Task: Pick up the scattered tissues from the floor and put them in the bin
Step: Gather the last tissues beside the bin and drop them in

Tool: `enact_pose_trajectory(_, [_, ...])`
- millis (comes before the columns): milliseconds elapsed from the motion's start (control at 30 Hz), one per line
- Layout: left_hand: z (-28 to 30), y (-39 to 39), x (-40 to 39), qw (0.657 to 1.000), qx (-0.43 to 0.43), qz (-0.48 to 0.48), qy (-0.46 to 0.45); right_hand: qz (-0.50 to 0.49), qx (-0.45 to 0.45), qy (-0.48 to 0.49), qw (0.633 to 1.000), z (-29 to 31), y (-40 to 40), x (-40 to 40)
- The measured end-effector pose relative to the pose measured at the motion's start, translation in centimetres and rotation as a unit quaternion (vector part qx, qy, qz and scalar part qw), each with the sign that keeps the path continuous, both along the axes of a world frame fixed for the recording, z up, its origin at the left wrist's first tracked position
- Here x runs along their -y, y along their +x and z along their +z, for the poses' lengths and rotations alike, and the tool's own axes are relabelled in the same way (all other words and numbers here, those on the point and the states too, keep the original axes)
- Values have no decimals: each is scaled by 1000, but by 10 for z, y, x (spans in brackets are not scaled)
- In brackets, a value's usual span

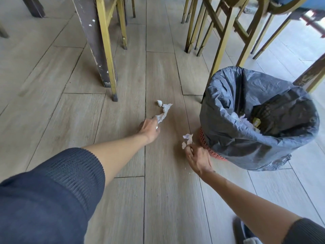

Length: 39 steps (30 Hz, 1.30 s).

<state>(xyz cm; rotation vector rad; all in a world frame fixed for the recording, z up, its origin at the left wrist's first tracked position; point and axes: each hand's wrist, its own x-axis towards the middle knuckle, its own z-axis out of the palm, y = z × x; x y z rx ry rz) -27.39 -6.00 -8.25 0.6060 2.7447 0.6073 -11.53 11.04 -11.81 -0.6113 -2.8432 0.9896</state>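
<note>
Head view. Bin of red mesh, standing on the floor at right, lined with a grey bag folded down over the rim and hanging almost to the base. Inside the bag: crumpled white tissue against the near wall, and beside it a small yellowish scrap, too small to tell what. No readable writing anywhere.

Left hand stretched far forward, low to the floor, its grip pinching the near end of a long torn tissue strip; the strip's far end trailing on the planks, just beside a small white wad lying loose.

Right hand just beside the bin's base, grip pressed around a bunch of tissue scraps poking out above the fingers, close to the red mesh, outside the bin.

Gold chair legs and a dark worn post beyond. Dark sleeves pushed up both forearms. Slipper at lower right.
</note>
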Motion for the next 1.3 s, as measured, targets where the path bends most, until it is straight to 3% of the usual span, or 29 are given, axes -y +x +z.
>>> enact_pose_trajectory(100, [-6, -6, -14, 999, -22, 9, 25, 0, 0, -34, 999, 5, -1, 3])
enact_pose_trajectory(233, [-22, -14, -22, 998, 18, -31, 46, -19, -17, -95, 995, 6, 0, 5])
enact_pose_trajectory(367, [-30, -13, -26, 997, 49, -57, -14, -36, -39, -156, 986, 9, 1, 10])
enact_pose_trajectory(567, [-26, -6, -15, 999, 5, -41, -3, -39, 1, -35, 999, 7, -12, 5])
enact_pose_trajectory(900, [-2, 4, 27, 999, 22, 16, 33, -27, 54, 95, 994, 1, -37, 8])
enact_pose_trajectory(1000, [5, 3, 43, 999, 15, 23, 23, -50, 99, 77, 991, 5, -44, 10])
enact_pose_trajectory(1133, [12, 4, 62, 1000, 5, 26, 5, -38, 65, 52, 996, 8, -57, 18])
enact_pose_trajectory(1300, [7, 4, 75, 999, 16, 39, -3, -1, 90, -4, 996, 22, -104, 35])
